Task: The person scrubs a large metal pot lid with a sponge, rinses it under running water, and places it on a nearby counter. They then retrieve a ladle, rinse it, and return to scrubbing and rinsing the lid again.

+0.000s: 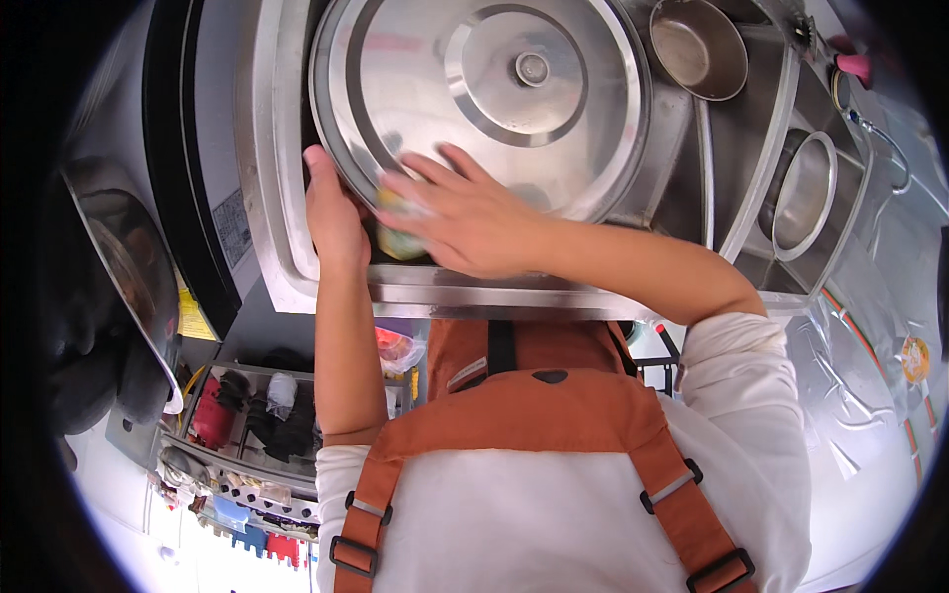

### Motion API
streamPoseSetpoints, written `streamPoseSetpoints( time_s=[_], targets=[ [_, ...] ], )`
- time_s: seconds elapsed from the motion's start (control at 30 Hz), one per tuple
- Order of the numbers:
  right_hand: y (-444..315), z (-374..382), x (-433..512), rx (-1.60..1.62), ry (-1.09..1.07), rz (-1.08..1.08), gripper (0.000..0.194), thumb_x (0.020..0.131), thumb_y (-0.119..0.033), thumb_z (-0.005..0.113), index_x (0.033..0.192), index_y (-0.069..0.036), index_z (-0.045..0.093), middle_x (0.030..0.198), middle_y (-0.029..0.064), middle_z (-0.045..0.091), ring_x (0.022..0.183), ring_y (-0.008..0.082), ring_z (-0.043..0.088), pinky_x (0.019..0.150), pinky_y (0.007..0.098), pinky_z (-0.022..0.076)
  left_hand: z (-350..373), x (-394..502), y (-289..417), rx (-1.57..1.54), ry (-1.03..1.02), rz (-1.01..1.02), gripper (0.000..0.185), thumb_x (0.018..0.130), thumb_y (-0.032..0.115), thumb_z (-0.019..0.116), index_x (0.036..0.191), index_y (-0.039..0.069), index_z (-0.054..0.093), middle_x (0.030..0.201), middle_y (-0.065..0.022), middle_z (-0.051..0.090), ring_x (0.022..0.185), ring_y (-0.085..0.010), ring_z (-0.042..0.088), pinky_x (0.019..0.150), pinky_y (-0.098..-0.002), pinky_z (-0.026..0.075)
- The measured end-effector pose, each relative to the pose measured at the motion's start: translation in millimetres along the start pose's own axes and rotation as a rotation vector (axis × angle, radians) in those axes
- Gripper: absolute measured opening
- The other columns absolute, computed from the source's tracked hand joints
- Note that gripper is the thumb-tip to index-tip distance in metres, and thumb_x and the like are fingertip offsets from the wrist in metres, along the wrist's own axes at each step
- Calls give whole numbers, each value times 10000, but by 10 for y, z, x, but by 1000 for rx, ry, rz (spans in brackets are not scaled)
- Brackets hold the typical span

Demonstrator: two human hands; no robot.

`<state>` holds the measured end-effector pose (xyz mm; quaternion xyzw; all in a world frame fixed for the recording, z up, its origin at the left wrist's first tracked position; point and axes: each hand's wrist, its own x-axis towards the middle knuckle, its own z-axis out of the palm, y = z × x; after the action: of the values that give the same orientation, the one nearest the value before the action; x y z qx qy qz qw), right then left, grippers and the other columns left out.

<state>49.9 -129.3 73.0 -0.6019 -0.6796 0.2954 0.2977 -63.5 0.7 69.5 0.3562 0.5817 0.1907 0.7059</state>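
A large round stainless steel lid (pixel 415 81) with a central knob lies in the sink basin before me, its knob side up. My left hand (pixel 334 215) holds the lid's near left rim, thumb pointing away from me; its fingers are partly hidden beneath the edge. Under my right hand (pixel 474 211) is a yellow and green sponge (pixel 404 241), pressed near that same rim. Both the right fingers and the sponge are blurred. Whether a pot sits below the lid is hidden.
Metal sink walls (pixel 278 185) surround the lid. To the right are a deep metal pan (pixel 697 52) and a steel bowl (pixel 804 196) in another basin. A black-edged panel (pixel 174 148) stands at the left. A hose (pixel 890 141) curves at the far right.
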Motion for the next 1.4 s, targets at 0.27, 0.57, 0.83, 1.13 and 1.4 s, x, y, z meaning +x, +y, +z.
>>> streamPoseSetpoints(
  time_s=[0.27,0.57,0.83,1.13,1.4],
  targets=[
    [853,-764,-1709,-166,-395,149,567,669,-52,636,1159,-328,563,1427,30,295,1309,321,258,1017,518,261,28,109,-107,242,58,189,296,919,266,486,986,-2,590,851,-20,594,745,-79,490,659,-208,390],
    [1332,-675,-1470,-639,2,707,311,721,-47,521,1031,-65,529,974,172,530,907,327,534,748,421,456,4,122,-118,271,53,192,260,917,273,490,919,25,569,791,9,547,723,-73,458,665,-210,375],
    [140,79,-575,33,194,153,267,644,-98,651,902,-60,594,1005,126,545,937,300,524,829,393,432,38,43,-128,433,90,304,331,936,294,435,968,-14,554,865,-44,571,793,-128,480,747,-261,391],
    [309,27,822,-80,494,19,343,683,-106,641,1022,-159,633,1063,89,524,949,294,495,782,387,407,-50,133,-155,-80,-54,165,778,894,611,140,1251,-18,426,1195,-98,531,1075,-197,512,947,-297,360],
    [432,-246,990,-241,116,-327,129,715,-140,550,793,-110,647,999,76,546,938,253,498,726,361,425,-15,173,40,63,82,-5,609,941,492,283,1062,-40,555,997,-119,582,890,-165,514,819,-263,389]
  ],
)
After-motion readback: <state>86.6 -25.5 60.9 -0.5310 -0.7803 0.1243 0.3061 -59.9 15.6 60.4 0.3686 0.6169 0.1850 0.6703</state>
